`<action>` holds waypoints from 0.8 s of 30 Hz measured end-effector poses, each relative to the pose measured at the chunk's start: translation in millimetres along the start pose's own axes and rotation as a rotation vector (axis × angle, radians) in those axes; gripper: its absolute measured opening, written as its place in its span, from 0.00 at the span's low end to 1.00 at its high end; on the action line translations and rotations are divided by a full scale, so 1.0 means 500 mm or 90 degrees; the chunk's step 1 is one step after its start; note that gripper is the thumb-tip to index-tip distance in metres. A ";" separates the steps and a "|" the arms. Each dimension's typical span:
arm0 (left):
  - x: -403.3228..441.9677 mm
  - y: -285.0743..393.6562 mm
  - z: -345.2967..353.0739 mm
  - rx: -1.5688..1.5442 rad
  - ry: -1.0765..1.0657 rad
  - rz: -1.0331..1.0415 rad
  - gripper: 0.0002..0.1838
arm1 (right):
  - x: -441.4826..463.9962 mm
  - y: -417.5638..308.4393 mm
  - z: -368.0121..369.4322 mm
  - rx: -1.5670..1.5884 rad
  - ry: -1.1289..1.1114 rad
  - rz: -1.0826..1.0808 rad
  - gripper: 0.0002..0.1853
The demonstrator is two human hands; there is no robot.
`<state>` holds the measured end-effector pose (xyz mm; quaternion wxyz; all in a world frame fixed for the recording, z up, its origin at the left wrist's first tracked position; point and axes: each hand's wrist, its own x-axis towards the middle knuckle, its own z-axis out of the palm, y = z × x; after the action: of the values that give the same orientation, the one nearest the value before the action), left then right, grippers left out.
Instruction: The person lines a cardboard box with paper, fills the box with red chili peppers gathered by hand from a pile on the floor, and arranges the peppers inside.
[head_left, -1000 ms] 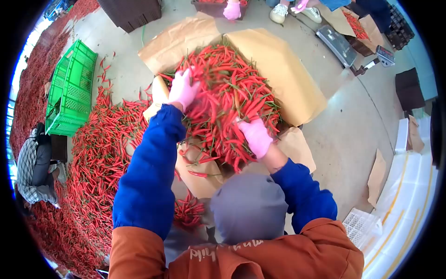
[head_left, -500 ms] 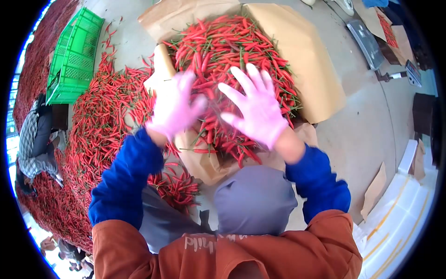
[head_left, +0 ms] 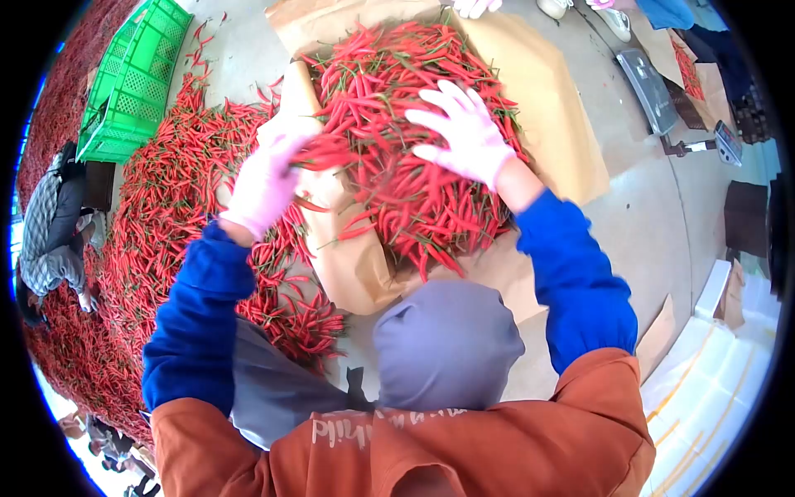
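Red chilies with green stems (head_left: 397, 91) fill a box lined with brown paper (head_left: 546, 108). My left hand (head_left: 269, 178), in a pink glove, is at the box's left edge, closed around several red chilies (head_left: 327, 153) that point toward the box. Some blur covers its fingertips. Over the right part of the heap lies my right hand (head_left: 464, 137), also gloved in pink, its fingers spread and palm down on or just above the chilies. A folded paper flap (head_left: 344, 257) hangs at the box's near left corner.
Loose chilies (head_left: 178, 199) cover the floor at left, beside a green crate (head_left: 137, 83). A person (head_left: 58, 224) crouches at far left. A scale (head_left: 648, 89) stands at upper right. Another person's gloved hand (head_left: 476, 7) is at the box's far edge. White boxes (head_left: 704, 381) lie at lower right.
My left hand has moved left and closed on some chilies after being empty over the box. My right hand has shifted slightly up over the heap. A co-worker's hand has appeared at the far edge.
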<state>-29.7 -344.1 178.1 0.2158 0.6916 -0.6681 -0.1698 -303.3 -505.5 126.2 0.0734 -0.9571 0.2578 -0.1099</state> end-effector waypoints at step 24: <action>-0.054 0.097 0.151 0.257 -0.221 0.449 0.05 | -0.227 -0.189 0.066 0.061 -0.081 -0.223 0.15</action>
<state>-111.8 -323.3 137.8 0.0055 0.4112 -0.9092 -0.0652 -345.6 -364.0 93.4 0.1151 -0.9878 0.0764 -0.0724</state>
